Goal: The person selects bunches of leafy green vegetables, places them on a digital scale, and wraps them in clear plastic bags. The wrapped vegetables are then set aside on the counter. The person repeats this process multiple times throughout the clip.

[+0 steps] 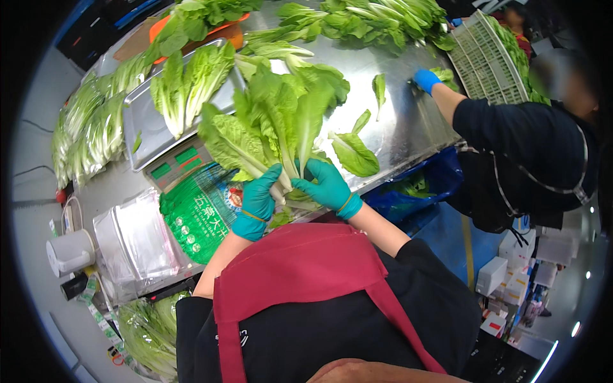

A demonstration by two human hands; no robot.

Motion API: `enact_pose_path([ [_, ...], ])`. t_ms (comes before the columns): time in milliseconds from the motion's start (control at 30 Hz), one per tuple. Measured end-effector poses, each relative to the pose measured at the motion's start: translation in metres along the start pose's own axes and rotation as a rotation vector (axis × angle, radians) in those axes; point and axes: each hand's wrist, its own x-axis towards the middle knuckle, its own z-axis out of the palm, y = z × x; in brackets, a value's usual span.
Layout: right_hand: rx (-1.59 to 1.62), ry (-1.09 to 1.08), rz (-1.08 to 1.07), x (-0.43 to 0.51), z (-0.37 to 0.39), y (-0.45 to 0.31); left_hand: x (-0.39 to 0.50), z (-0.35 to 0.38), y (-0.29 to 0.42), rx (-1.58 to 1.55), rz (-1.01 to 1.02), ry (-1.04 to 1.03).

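Note:
My left hand [259, 203], in a green glove, grips the pale stem end of a leafy green vegetable [275, 124] held over the near edge of the metal table [354, 62]. From the other side, my right hand [330, 186], gloved alike, closes its fingers on stems of the same bunch. The leaves fan out away from me. Two leafy heads [191, 86] lie on a metal tray [143, 129] upon a scale [177, 163] to the left. Loose leaves [355, 154] rest on the table right of my hands.
Bagged greens [91, 124], plastic bags [139, 234] and a green printed sack [191, 210] lie left. Greens [364, 19] are piled at the back. At right, a co-worker's blue-gloved hand [426, 80] is near a tilted crate [488, 60]. A blue bag [436, 177] hangs below the edge.

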Motion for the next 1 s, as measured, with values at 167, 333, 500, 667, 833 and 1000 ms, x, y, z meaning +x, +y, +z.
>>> enact_pose_path([
  [167,-0.122,0.119,-0.215,0.003,0.012,-0.037,-0.01,0.0,0.019,0.234,-0.005,0.077],
  [333,0.764,0.018,0.072,0.02,0.017,-0.049,-0.012,-0.004,0.025,0.171,0.115,0.111],
  [500,0.479,-0.05,0.152,0.023,0.02,-0.048,-0.019,-0.009,0.023,0.242,0.098,0.092],
  [667,-0.146,-0.08,0.019,0.02,0.018,-0.054,-0.021,-0.01,0.021,0.562,0.068,0.164],
  [833,0.564,-0.09,0.094,0.023,0.009,-0.057,-0.018,-0.013,0.015,0.111,0.078,-0.125],
  [1000,0.201,-0.083,0.062,0.021,0.011,-0.057,-0.02,-0.02,0.015,0.177,0.054,-0.133],
])
